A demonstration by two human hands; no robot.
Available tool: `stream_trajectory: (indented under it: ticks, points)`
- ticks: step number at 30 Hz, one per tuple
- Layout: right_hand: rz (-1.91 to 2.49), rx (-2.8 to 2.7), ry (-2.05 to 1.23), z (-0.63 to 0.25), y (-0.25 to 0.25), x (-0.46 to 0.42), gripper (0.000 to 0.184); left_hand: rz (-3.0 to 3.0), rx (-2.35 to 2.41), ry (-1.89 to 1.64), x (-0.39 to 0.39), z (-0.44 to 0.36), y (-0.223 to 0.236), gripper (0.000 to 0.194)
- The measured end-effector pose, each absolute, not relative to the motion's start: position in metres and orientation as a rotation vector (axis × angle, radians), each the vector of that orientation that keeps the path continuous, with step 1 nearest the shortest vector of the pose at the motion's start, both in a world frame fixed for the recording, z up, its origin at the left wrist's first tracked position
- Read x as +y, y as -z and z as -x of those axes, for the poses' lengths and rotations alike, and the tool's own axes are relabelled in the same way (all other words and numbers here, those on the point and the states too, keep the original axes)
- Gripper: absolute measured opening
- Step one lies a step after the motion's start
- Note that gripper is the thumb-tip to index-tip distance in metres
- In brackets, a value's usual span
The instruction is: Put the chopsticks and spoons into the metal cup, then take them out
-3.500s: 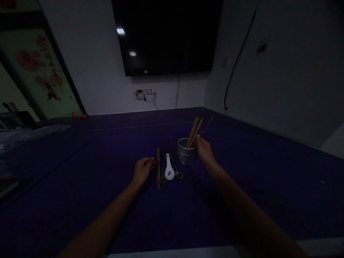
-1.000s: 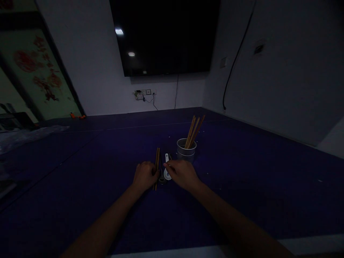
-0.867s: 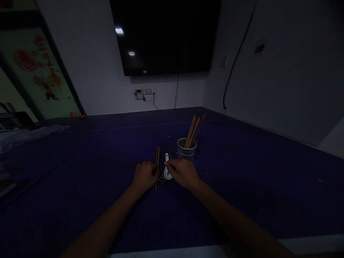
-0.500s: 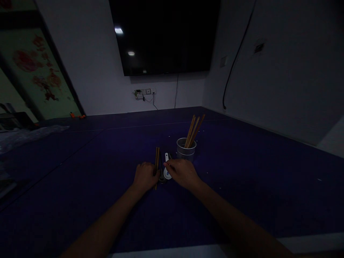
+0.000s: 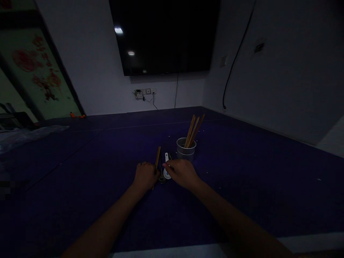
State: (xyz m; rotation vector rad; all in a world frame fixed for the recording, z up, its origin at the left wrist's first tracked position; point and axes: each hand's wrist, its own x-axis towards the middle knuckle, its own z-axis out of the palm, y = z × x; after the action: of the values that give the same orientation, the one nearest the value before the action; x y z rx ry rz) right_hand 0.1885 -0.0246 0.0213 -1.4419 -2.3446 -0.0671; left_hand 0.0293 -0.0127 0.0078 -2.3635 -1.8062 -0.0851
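Chopsticks (image 5: 158,156), one pair, lie slantwise left of the middle of the purple surface (image 5: 134,222), nearer its front edge than the wall. Our left hand (image 5: 144,175) is closed down over them partway along, fingers curled. The far ends poke out above, close together; we judge the grip keeps the two aligned. One near end shows below the hand.

Our right hand (image 5: 184,173) is mostly closed, thumb and forefinger drawn together above a white spoon (image 5: 167,174). We cannot tell whether it has hold of anything. A dark handle (image 5: 170,156) runs in under the fingers, its lower part hidden.

Between our hands: the white spoon, bowl towards us, and a dark spoon (image 5: 162,179) just beside the left fingertips. Such close, roughly parallel spacing leaves little finger room, we judge.

Behind the right hand stands a metal cup (image 5: 185,154), upright, with more sticks (image 5: 191,133) leaning right against its rim, which probably keeps them from falling. That hand masks the cup's base.

Farther off we note crumpled plastic (image 5: 32,133) by the left edge, an orange item (image 5: 77,115) at the far left corner, and wall sockets (image 5: 148,91) beneath a dark screen (image 5: 172,39). Light is poor.
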Motion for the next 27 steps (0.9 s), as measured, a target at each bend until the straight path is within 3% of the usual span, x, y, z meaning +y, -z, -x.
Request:
stream_trajectory:
  ticks: [27]
  points:
    - [1.370,-2.448,0.038,-0.1897,-0.0212,-0.0229,0.035,2.318,-1.860,-0.009,-0.0144,-0.0277,-0.0133,0.036]
